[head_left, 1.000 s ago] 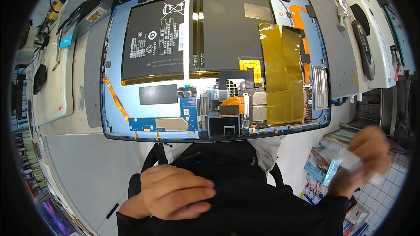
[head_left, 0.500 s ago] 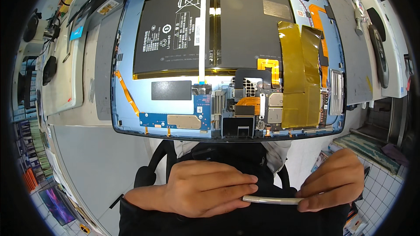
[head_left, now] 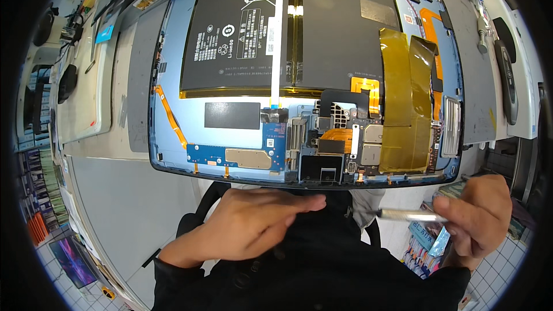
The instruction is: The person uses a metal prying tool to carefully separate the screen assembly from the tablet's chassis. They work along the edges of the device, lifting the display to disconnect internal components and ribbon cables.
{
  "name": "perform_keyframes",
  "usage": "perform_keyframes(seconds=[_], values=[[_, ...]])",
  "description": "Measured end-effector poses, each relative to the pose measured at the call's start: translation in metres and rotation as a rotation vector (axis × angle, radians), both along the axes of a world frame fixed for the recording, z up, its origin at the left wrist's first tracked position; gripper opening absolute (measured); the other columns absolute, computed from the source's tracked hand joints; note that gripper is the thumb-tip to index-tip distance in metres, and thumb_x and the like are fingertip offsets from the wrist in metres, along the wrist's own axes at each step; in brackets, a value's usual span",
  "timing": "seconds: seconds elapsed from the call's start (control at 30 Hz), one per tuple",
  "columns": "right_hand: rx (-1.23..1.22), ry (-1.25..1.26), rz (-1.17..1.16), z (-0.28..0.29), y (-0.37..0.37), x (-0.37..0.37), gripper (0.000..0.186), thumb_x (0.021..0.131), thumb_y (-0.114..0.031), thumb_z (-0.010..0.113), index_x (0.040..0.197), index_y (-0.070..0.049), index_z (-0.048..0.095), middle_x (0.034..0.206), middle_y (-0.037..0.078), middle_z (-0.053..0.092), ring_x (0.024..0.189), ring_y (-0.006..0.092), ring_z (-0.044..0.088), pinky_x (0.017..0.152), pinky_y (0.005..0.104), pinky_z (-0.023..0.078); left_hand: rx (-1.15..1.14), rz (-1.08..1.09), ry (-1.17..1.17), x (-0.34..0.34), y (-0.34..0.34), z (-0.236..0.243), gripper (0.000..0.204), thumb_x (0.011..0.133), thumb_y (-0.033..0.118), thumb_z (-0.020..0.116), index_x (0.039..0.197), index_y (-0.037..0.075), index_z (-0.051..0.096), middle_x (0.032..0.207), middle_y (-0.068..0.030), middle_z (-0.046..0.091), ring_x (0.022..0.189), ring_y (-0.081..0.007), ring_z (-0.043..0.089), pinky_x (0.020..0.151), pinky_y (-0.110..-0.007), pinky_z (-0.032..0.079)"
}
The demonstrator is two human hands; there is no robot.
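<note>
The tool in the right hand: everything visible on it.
The tool is a slim, straight, silvery rod, metal by its look, with a darker patch toward its left end. It is held nearly level, pointing left, in the air just below the open device in the picture. The right hand's fingers grip and hide its right end. Blur obscures the tip's shape.

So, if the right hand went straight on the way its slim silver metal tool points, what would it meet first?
Probably the left hand: its outstretched finger lies roughly in line with the tool, though depth is unclear.
</note>
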State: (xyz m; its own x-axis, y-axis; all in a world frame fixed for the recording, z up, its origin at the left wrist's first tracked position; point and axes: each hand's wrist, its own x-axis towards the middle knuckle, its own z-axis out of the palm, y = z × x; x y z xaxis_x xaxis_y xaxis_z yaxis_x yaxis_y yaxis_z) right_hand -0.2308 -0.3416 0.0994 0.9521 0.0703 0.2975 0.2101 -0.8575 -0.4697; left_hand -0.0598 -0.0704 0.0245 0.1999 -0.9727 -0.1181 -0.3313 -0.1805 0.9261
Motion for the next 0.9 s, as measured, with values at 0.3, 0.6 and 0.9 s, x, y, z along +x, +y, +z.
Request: perform_keyframes(seconds=[0.3,0.6,0.9], values=[[0.003,0.078,0.058,-0.004,-0.002,0.018,0.037,0.070,-0.010,0.070,0.106,-0.004,0.072,0.053,0.000,0.043,0.040,0.0112,0.042,0.037,0.0266,0.031,-0.143,0.240,0.914,0.002,0.007,-0.006,0.045,0.099,0.026,0.051,0.131,-0.006,0.050,0.128,-0.0232,0.059,0.111,-0.0242,0.063,0.084,-0.026,0.049],[0.015,0.201,-0.206,0.003,0.009,0.016,0.028,0.077,-0.032,0.062,0.092,-0.013,0.076,0.053,-0.001,0.042,0.048,0.0143,0.038,0.052,0.0325,0.027,-0.081,0.399,0.766,0.005,0.013,0.000,0.056,0.101,0.042,0.041,0.125,-0.007,0.054,0.119,-0.0233,0.064,0.100,-0.0248,0.068,0.073,-0.025,0.048],[-0.024,0.146,-0.009,0.002,-0.003,0.028,0.028,0.074,-0.023,0.072,0.100,-0.012,0.076,0.052,-0.002,0.037,0.040,0.0100,0.039,0.039,0.0274,0.030,-0.107,0.424,0.728,0.005,0.012,-0.001,0.054,0.101,0.041,0.041,0.122,-0.007,0.056,0.112,-0.0241,0.067,0.094,-0.0251,0.070,0.069,-0.024,0.048]])
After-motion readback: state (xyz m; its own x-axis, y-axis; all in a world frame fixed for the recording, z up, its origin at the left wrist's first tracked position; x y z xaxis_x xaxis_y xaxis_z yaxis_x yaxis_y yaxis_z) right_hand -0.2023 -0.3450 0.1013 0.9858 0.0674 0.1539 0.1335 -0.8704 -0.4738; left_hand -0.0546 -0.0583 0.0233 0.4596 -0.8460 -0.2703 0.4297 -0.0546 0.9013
